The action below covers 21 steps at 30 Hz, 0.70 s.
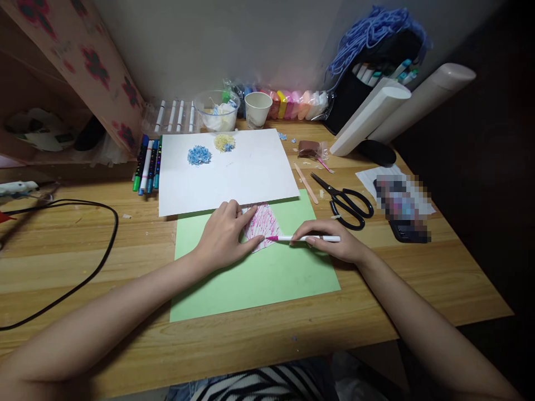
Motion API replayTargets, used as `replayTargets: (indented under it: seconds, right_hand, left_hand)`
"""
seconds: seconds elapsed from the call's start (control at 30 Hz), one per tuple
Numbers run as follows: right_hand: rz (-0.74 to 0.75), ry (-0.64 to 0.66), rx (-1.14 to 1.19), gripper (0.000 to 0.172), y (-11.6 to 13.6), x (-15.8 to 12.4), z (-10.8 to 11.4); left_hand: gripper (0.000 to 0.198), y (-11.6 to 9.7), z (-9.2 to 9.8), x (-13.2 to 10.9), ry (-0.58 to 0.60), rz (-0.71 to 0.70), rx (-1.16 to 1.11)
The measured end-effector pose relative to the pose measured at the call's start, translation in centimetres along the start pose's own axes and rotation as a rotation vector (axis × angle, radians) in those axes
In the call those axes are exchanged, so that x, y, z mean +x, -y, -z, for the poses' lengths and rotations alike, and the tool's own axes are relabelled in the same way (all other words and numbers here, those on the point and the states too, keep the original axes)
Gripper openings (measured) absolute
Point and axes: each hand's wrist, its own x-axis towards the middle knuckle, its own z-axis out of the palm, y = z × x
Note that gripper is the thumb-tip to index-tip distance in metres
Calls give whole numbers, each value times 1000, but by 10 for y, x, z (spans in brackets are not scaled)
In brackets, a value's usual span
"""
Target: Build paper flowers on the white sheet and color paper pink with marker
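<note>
A small paper piece [263, 223] covered in pink strokes lies on a green sheet [251, 284]. My left hand [228, 231] rests with its fingers apart, thumb and index finger on the small piece's left side. In my right hand [328, 239] is a white marker [332, 238], its pink tip pointing left at the right part of the small piece, beside my left thumb. Whether the tip touches the paper, I cannot tell. A white sheet [251, 178] overlaps the green sheet's upper edge and holds a blue pile [199, 156] and a yellow pile [224, 143] of shreds.
Black scissors [346, 203], a wooden stick [306, 184] and a phone [407, 223] lie on the right. Markers [147, 166], a clear bowl [217, 111], a paper cup [258, 108] and colored clay packs [292, 104] stand or lie behind. A black cable [112, 234] curves at left.
</note>
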Motion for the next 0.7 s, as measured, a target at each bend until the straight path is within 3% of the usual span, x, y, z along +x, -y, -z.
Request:
replayTargets:
  seconds: [0.53, 0.7]
  right_hand:
    - [17, -97, -5, 25, -7, -3, 4]
    - [52, 62, 42, 24, -3, -2, 2]
  left_hand:
    - [58, 0, 0, 0, 2, -7, 16]
    - [66, -1, 0, -1, -12, -21, 20]
